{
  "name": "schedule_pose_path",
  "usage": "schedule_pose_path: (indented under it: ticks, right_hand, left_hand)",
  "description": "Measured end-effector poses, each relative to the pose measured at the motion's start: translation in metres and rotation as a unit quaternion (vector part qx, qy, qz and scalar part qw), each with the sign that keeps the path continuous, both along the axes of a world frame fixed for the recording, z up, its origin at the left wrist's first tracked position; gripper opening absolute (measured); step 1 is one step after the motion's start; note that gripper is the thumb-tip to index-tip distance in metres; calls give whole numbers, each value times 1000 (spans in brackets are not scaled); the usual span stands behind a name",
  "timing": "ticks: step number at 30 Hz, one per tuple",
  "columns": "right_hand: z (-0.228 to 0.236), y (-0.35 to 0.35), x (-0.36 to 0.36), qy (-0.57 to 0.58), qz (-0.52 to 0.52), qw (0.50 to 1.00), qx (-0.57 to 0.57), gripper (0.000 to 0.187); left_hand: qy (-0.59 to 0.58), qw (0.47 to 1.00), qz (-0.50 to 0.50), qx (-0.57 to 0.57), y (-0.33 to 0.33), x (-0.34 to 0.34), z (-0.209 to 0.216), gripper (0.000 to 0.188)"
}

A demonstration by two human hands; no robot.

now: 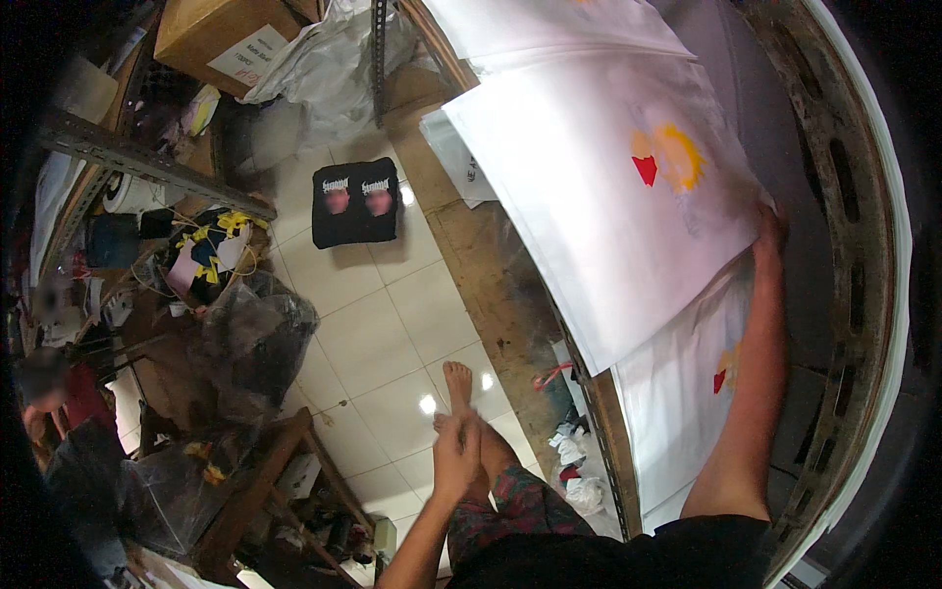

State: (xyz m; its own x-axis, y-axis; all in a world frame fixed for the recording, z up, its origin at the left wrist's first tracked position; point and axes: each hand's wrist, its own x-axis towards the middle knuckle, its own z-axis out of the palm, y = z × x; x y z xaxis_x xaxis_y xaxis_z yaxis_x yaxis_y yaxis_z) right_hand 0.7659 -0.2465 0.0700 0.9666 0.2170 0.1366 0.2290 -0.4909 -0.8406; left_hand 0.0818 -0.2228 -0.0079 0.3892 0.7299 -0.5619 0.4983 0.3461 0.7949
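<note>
My right hand (772, 228) is at the right edge of a large white sheet (589, 216), its fingers closed round that edge. A yellow and red figure is printed on the sheet; whether it is cloth or plastic I cannot tell. Beneath it lies another white sheet (667, 412) with a similar print, partly covered by my forearm. Both rest on a shelf along my right side. My left hand (457, 452) hangs low in front of my legs, away from the shelf, its fingers curled in with nothing visible in them.
A folded black printed garment stack (355, 224) lies on the tiled floor (368, 329). A metal shelf post (379, 64) stands by a cardboard box (221, 44). At the left are a wooden stand (260, 481), dark plastic bags (257, 344) and a person (59, 402). Crumpled scraps (586, 491) lie below the shelf.
</note>
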Motion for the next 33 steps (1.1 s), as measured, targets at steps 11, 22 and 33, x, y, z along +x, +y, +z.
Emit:
schedule_pose_path:
  ticks: [11,22,33]
  right_hand:
    - [-1,-10,19,-9,-59,998,31,55]
    - [8,-5,3,-182,-141,966,-116,57]
    - [13,64,-312,-201,216,952,85,53]
  left_hand:
    - [115,986,-101,-69,-97,-99,-30,29]
    - [83,989,-96,-72,-104,-94,-13,31]
    - [53,997,-26,42,-110,-91,54,32]
